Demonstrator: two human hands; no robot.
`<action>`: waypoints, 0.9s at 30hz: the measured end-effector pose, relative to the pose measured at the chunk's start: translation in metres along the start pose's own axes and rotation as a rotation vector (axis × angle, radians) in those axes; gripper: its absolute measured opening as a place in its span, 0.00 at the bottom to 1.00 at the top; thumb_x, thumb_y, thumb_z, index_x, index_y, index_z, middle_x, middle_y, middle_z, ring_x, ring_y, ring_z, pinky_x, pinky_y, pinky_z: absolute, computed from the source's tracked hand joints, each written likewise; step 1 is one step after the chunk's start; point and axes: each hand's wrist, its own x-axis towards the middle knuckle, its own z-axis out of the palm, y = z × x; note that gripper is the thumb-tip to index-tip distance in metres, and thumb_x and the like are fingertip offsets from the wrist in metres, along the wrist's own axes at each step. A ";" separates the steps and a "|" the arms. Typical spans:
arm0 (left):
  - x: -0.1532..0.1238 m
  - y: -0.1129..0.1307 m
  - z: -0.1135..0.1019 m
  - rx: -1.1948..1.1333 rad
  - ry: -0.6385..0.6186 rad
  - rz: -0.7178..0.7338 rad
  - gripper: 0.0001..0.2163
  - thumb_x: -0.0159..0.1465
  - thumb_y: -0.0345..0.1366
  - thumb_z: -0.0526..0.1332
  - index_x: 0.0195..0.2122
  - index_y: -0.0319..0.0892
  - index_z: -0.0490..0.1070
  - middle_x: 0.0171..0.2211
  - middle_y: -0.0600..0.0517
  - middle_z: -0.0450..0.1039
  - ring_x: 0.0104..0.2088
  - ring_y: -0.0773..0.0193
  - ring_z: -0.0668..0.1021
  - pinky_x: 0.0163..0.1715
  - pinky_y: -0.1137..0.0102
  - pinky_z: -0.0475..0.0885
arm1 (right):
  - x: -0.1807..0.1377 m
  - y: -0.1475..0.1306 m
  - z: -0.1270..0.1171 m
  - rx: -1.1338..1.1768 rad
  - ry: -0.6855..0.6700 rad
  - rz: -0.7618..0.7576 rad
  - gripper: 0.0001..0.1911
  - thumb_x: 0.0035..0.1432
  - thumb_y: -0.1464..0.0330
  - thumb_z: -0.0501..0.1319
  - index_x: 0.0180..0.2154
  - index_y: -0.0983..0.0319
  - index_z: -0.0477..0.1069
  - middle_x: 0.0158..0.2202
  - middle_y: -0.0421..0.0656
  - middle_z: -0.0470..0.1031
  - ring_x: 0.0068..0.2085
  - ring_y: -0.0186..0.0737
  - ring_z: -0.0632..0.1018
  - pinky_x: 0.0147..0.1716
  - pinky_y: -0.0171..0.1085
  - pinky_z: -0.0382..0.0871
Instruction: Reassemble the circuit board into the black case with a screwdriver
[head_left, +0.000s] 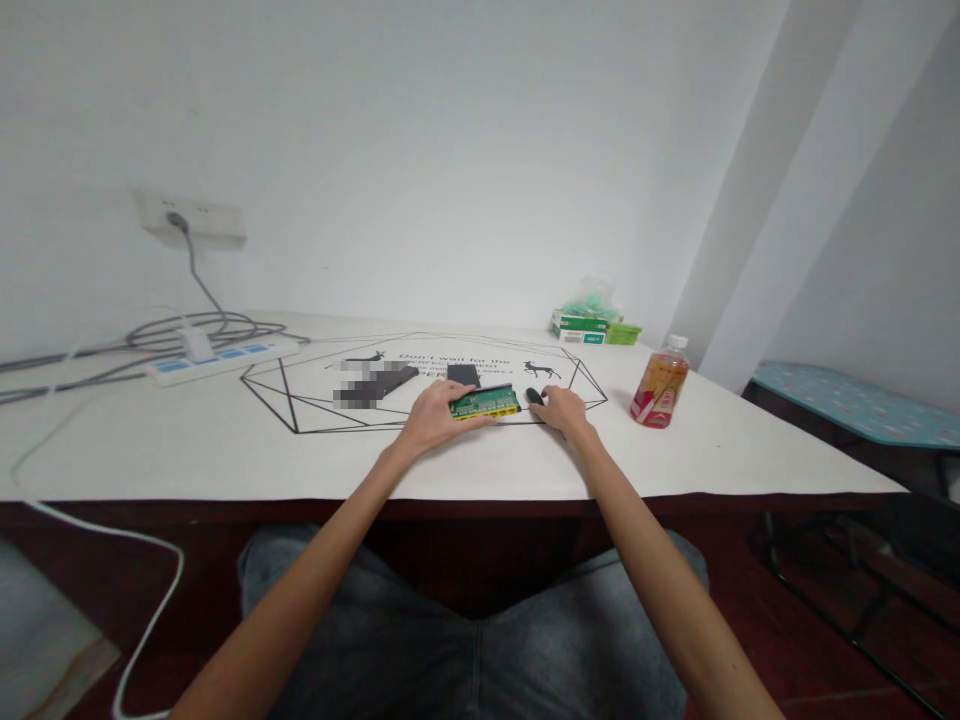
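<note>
A green circuit board (489, 401) with a yellow edge lies on the white table (187, 440). My left hand (433, 415) rests at its left end, fingers curled over the board's edge and holding it. My right hand (562, 409) sits just right of the board, fingers closed round a small black object (534, 396) whose shape I cannot make out. Behind the board lie a flat black rectangle (463, 374) and a darker long piece (386, 382), both untouched.
A bottle of amber drink (660, 382) stands right of my hands. Green and white boxes (592, 327) sit by the wall. A white power strip (221, 359) with grey cables lies at the left. A patterned bench (855, 402) stands at the right.
</note>
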 end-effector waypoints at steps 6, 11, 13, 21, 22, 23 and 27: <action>-0.014 -0.011 0.002 0.123 -0.190 0.012 0.42 0.48 0.62 0.71 0.58 0.38 0.74 0.51 0.37 0.77 0.52 0.41 0.75 0.53 0.52 0.69 | -0.004 -0.002 -0.004 -0.001 -0.008 -0.003 0.22 0.63 0.57 0.58 0.53 0.62 0.74 0.51 0.54 0.79 0.53 0.54 0.79 0.46 0.43 0.70; -0.017 -0.013 0.004 0.146 -0.237 0.030 0.42 0.49 0.62 0.70 0.59 0.39 0.72 0.53 0.38 0.76 0.54 0.40 0.75 0.56 0.50 0.68 | -0.005 -0.001 -0.005 -0.008 -0.002 -0.016 0.22 0.63 0.57 0.57 0.52 0.63 0.75 0.51 0.55 0.79 0.53 0.54 0.79 0.45 0.43 0.69; -0.020 -0.016 0.000 0.144 -0.244 0.024 0.45 0.49 0.63 0.70 0.62 0.39 0.70 0.58 0.36 0.73 0.57 0.39 0.73 0.58 0.50 0.67 | -0.005 -0.001 -0.005 -0.013 0.000 -0.020 0.22 0.63 0.57 0.57 0.52 0.63 0.75 0.51 0.54 0.79 0.53 0.54 0.78 0.45 0.42 0.69; -0.043 -0.033 -0.033 0.078 -0.235 -0.045 0.37 0.54 0.58 0.68 0.60 0.41 0.71 0.60 0.40 0.73 0.59 0.46 0.74 0.61 0.54 0.66 | -0.005 0.000 -0.005 -0.016 -0.013 -0.012 0.23 0.64 0.55 0.57 0.53 0.62 0.74 0.51 0.55 0.79 0.53 0.55 0.78 0.46 0.43 0.69; -0.045 -0.033 -0.035 0.066 -0.247 -0.047 0.35 0.55 0.58 0.68 0.58 0.41 0.73 0.59 0.41 0.74 0.58 0.47 0.75 0.61 0.54 0.67 | -0.004 0.000 -0.005 -0.017 -0.016 -0.010 0.23 0.64 0.55 0.57 0.53 0.62 0.74 0.51 0.55 0.79 0.53 0.55 0.78 0.46 0.43 0.69; -0.045 -0.033 -0.036 0.053 -0.254 -0.053 0.33 0.54 0.57 0.68 0.56 0.41 0.75 0.58 0.41 0.75 0.57 0.47 0.76 0.60 0.55 0.68 | -0.004 0.000 -0.005 -0.018 -0.018 -0.007 0.23 0.64 0.55 0.56 0.53 0.62 0.74 0.51 0.55 0.79 0.53 0.55 0.78 0.46 0.44 0.69; -0.045 -0.034 -0.036 -0.019 -0.235 -0.113 0.30 0.52 0.54 0.70 0.53 0.42 0.77 0.55 0.44 0.77 0.55 0.48 0.77 0.60 0.54 0.68 | -0.004 0.000 -0.004 -0.018 -0.020 -0.004 0.23 0.64 0.55 0.57 0.53 0.61 0.74 0.51 0.54 0.79 0.53 0.54 0.78 0.47 0.43 0.69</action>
